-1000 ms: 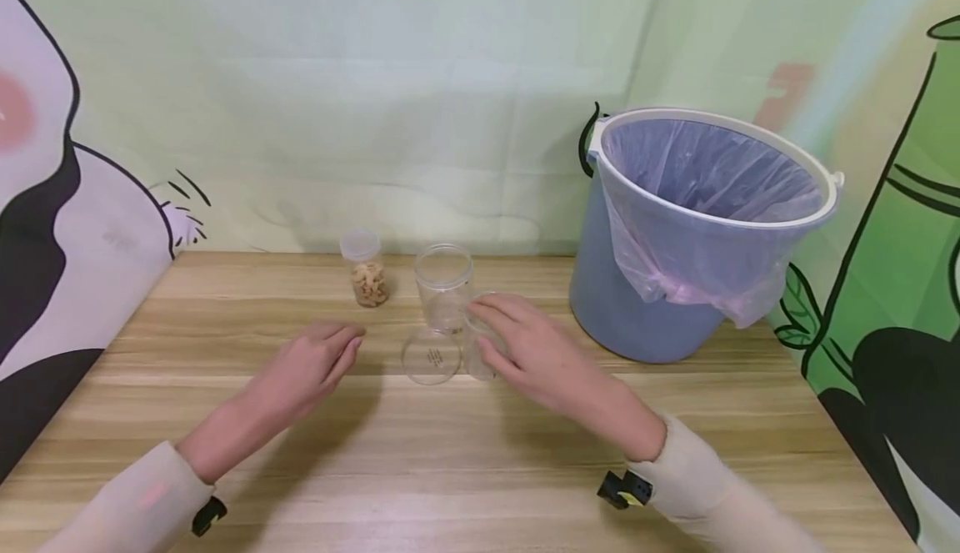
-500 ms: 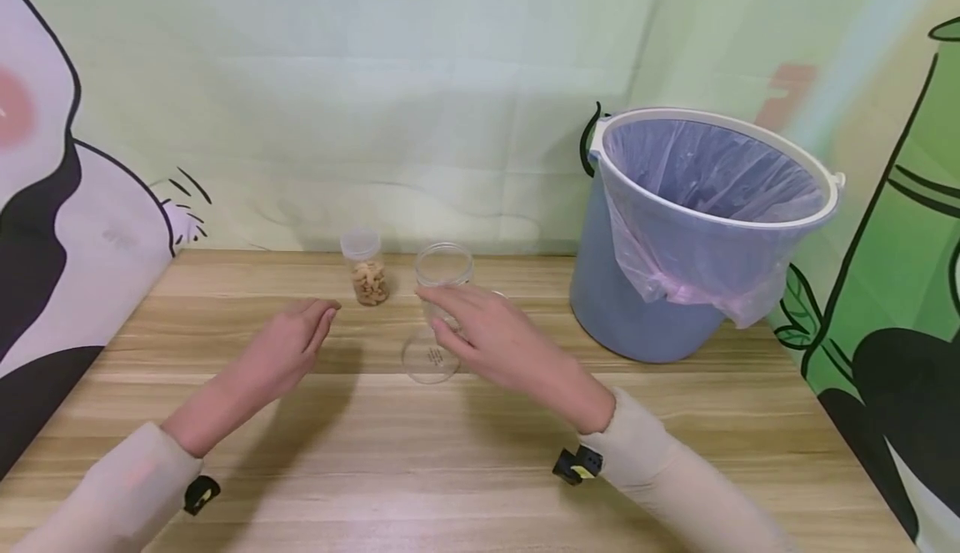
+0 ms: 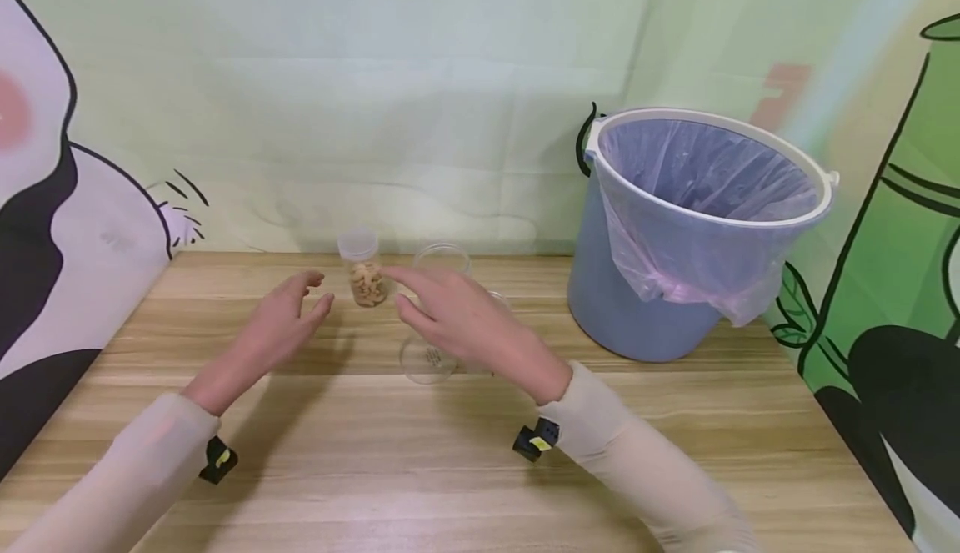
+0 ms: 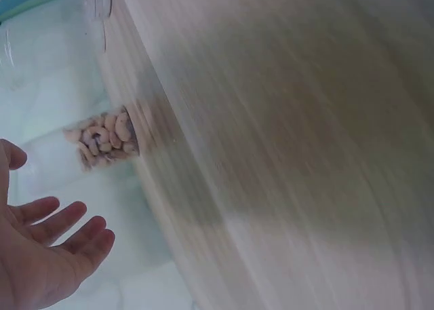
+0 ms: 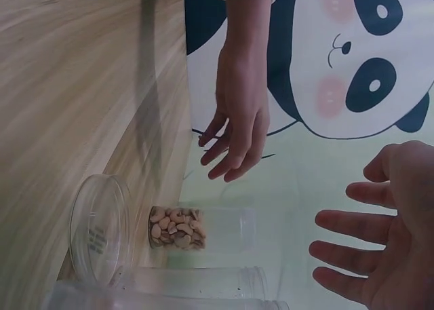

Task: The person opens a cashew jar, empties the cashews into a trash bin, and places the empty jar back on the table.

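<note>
A clear jar with cashews in its lower part (image 3: 368,283) (image 4: 105,139) (image 5: 178,228) stands upright under a translucent lid (image 3: 358,243). To its left the left hand (image 3: 279,319) (image 4: 51,249) (image 5: 243,106) is held with fingers apart, touching nothing. On the jar's other side, the right hand (image 3: 461,319) (image 5: 380,235) hovers with fingers spread, holding nothing; in the head view its fingertips come close to the jar. Partly behind the right hand are a clear open container (image 3: 442,258), another clear container (image 3: 498,298) and a clear round lid (image 3: 427,361) with small print.
A blue-grey bucket (image 3: 626,286) lined with a translucent bag (image 3: 697,261) stands at the back right of the wooden table (image 3: 390,470). Behind the table hangs a printed cloth (image 3: 300,119) with a panda and green plants.
The right hand has moved left from the clear containers toward the cashew jar. The left hand moved left and up, and its thumb and fingers have parted.
</note>
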`<state>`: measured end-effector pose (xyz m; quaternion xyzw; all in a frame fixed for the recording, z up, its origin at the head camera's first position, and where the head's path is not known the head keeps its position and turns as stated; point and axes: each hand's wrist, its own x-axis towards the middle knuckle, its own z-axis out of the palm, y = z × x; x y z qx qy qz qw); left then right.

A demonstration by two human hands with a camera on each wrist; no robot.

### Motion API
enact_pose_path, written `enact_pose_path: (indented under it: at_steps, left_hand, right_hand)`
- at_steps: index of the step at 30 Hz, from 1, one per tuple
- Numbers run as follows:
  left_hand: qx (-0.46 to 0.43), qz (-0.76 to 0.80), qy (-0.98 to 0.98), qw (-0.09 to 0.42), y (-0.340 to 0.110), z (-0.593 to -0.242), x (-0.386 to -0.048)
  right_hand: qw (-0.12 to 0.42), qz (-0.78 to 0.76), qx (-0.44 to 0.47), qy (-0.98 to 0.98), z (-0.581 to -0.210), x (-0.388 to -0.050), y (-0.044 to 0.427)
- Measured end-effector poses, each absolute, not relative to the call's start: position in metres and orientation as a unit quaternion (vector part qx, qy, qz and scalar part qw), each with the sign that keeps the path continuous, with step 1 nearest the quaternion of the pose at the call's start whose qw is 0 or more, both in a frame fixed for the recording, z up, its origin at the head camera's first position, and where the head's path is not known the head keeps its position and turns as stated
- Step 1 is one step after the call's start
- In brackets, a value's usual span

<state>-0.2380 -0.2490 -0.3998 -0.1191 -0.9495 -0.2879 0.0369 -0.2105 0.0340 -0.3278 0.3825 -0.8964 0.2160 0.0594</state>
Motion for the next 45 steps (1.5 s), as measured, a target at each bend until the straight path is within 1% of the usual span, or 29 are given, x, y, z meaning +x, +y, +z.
enact_pose_path:
  at_steps: [6,12,19,27,32,37,42,45]
  left_hand:
    - [-0.065,-0.368,-0.927,0.016,-0.249,-0.412,-0.257]
    - [-0.026,-0.464,-0.885,-0.006,-0.243,-0.420,-0.275]
    - [-0.018,-0.558,-0.830,-0.011,-0.227,-0.428,-0.293]
    - [-0.018,-0.578,-0.816,-0.010,-0.221,-0.440,-0.309]
    - [-0.033,-0.587,-0.809,-0.006,-0.217,-0.445,-0.314]
    - [-0.045,-0.627,-0.778,-0.001,-0.206,-0.437,-0.313]
    - [-0.028,-0.650,-0.759,0.003,-0.196,-0.425,-0.309]
    - [-0.018,-0.633,-0.774,0.008,-0.197,-0.429,-0.311]
  right_hand:
    - [0.065,0.225,0.392,-0.890,-0.329,-0.225,0.023]
    - [0.039,0.235,0.368,-0.899,-0.330,-0.243,0.015]
    - [0.017,0.237,0.345,-0.908,-0.330,-0.260,0.008]
    - [-0.001,0.267,0.344,-0.900,-0.326,-0.267,-0.005]
    - [-0.010,0.285,0.346,-0.894,-0.324,-0.268,-0.009]
    - [-0.010,0.292,0.343,-0.893,-0.323,-0.268,-0.013]
    - [-0.016,0.301,0.343,-0.890,-0.325,-0.270,-0.020]
    - [-0.014,0.290,0.344,-0.893,-0.326,-0.271,-0.023]
